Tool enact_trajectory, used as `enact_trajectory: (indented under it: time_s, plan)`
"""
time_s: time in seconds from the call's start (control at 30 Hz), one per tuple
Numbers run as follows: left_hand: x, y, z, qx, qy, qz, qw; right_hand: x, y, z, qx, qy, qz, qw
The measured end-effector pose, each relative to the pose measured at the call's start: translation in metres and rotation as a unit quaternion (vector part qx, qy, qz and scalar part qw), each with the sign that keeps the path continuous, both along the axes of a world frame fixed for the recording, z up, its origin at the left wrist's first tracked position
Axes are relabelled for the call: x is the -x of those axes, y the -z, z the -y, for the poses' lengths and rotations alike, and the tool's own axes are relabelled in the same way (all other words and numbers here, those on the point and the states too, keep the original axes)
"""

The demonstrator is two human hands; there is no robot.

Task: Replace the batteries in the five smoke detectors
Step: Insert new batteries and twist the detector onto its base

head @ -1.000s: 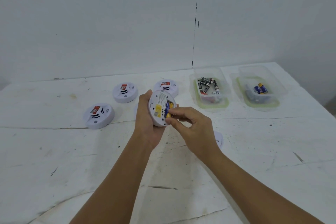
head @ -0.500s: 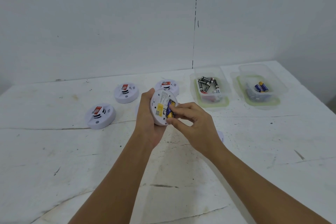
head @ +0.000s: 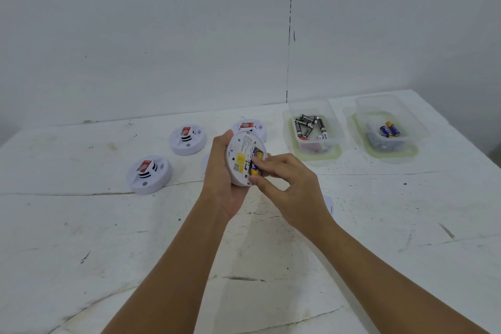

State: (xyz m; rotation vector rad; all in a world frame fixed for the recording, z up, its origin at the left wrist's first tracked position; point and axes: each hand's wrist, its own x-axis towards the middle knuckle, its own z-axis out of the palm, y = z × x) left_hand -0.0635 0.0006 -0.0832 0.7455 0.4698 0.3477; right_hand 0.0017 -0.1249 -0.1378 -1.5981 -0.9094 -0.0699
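Barely shifted since a second ago: same pose, with the right hand worked a little further over the open back of the detector and the thumb now pressing lower on the cell. Held up above the table in the left hand, whose fingers wrap round the rim of the smoke detector, back side turned toward the camera, yellow label showing. Right forefinger and thumb pinched on a blue-and-gold battery sitting partly in the bay beside a second one already seated. Apparently mid-insertion of a fresh cell.

Risks from here, as a judgement:
- Cell seated the wrong way round, since polarity marks are too small to read from this angle.
- Cell popping out of the spring contact if pressed at one end only, then dropping onto the table.
- Detector twisting in the left palm under the push, given only a rim hold.

Elsewhere: three more detectors face up on the table, at left, further back and just behind the held unit. Tub of black batteries to the right, tub of blue ones beyond it. White disc, likely the removed cover, partly hidden behind the right wrist.
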Motion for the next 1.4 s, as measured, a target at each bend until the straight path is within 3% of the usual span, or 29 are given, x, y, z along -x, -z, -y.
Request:
enact_trajectory:
  time_s: [0.17,0.93,1.4]
  plan:
    - [-0.003,0.003,-0.002,-0.003,0.002,0.010,1.000,-0.001,0.002,-0.001,-0.009,0.007,-0.021,1.000]
    - [-0.016,0.007,-0.005,-0.017,0.014,-0.002,1.000,-0.014,0.006,0.003,-0.015,0.007,0.041,0.999]
    - [-0.017,-0.001,-0.001,-0.013,0.012,-0.029,0.999,-0.016,0.003,0.003,-0.009,0.002,0.012,1.000]
